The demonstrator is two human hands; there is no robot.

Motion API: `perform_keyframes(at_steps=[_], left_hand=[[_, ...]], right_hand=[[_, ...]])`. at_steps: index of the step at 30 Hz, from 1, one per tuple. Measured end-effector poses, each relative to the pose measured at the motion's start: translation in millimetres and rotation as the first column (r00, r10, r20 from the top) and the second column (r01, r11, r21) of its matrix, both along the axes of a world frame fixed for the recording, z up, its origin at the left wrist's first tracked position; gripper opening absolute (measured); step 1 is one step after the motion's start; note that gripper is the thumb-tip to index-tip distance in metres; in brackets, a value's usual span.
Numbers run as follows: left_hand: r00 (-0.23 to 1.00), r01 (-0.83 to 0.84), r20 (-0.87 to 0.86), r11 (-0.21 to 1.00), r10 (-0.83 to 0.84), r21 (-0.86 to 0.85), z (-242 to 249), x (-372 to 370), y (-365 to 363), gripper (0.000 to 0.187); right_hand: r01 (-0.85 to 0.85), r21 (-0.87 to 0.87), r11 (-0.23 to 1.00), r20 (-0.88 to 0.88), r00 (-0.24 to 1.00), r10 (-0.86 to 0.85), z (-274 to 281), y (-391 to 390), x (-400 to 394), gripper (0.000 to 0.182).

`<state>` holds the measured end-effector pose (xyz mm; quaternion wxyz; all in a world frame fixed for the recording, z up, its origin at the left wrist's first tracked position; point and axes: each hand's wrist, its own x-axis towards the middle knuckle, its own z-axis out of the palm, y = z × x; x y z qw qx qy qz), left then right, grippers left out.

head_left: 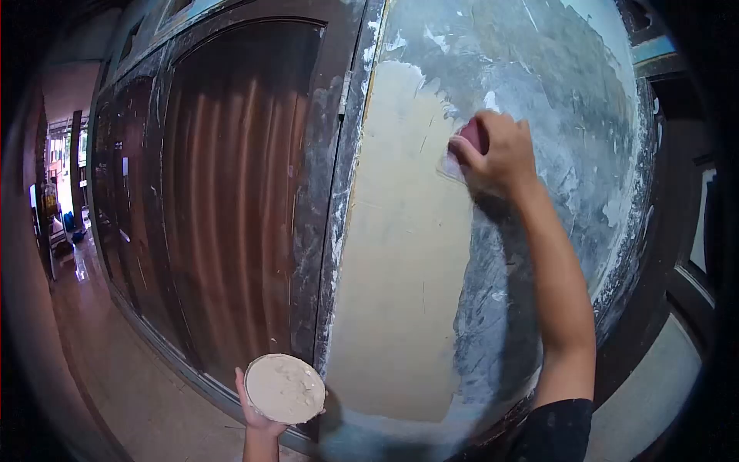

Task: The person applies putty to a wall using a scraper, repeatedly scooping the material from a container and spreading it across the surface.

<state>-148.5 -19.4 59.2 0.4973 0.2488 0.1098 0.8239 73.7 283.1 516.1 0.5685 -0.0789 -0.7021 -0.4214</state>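
Note:
My right hand (506,154) is closed on a reddish putty scraper (473,137), whose pale blade edge lies against the wall. The scraper is at the upper right border of a smooth cream coat of putty (404,231). To the right of that coat the wall (570,154) is grey-blue with white smears. Low in the view, my left hand (262,420) holds up a round bowl (285,389) filled with cream putty, its fingers wrapped around the side and underneath. Lumps and hollows mark the putty's surface.
Left of the coat stands a dark wooden door frame (312,208) with reddish-brown panels (231,208). Another dark frame (654,292) edges the wall on the right. A tiled floor (131,346) runs left to a bright opening (65,169).

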Motion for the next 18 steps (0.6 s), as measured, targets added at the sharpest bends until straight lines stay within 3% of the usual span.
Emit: perform_keyframes(at_steps=[2,5,7,9,11,13,14,17,18], left_hand=[[1.0,0.02,0.005,1.0,-0.02,0.02,-0.2,0.9,1.9,0.102],[0.998,-0.054,0.011,0.998,0.054,-0.022,-0.7,3.0,3.0,0.103],[0.998,-0.063,-0.009,0.998,0.063,-0.014,2.0,3.4,0.6,0.103],[0.969,0.049,0.237,0.997,-0.063,0.064,7.0,5.1,-2.8,0.104],[0.982,0.018,0.187,0.999,-0.024,0.036,11.1,6.2,-5.4,0.102],[0.944,0.03,0.325,0.995,-0.058,0.09,19.2,9.7,-6.8,0.102],[0.989,-0.051,0.136,0.999,0.05,0.001,17.1,8.9,-5.6,0.101],[0.976,-0.137,0.163,0.99,0.141,-0.038,-12.0,-5.7,4.4,0.1],[0.972,-0.115,0.202,0.993,0.118,-0.028,2.2,1.4,-0.8,0.101]], right_hand=[[0.057,-0.085,0.995,-0.206,0.976,-0.074,20.5,5.6,-2.5,0.053],[-0.042,-0.127,0.991,-0.256,0.967,0.008,34.6,2.1,-0.3,0.055],[-0.052,-0.019,0.998,-0.071,0.996,0.05,25.4,0.0,-0.4,0.049],[-0.038,0.009,0.999,0.092,0.995,0.037,10.1,-7.9,-4.7,0.046],[0.009,0.013,1.0,0.094,0.995,-0.01,13.9,-6.5,-10.1,0.048],[0.067,-0.021,0.998,-0.216,0.974,-0.07,34.1,-2.1,-15.8,0.049],[0.016,-0.146,0.989,-0.222,0.974,-0.048,43.6,-6.1,-12.5,0.051],[-0.115,-0.189,0.975,-0.082,0.991,0.101,40.0,-7.7,-13.1,0.051],[-0.078,-0.093,0.993,0.018,0.997,0.08,32.0,-7.8,-16.5,0.049]])
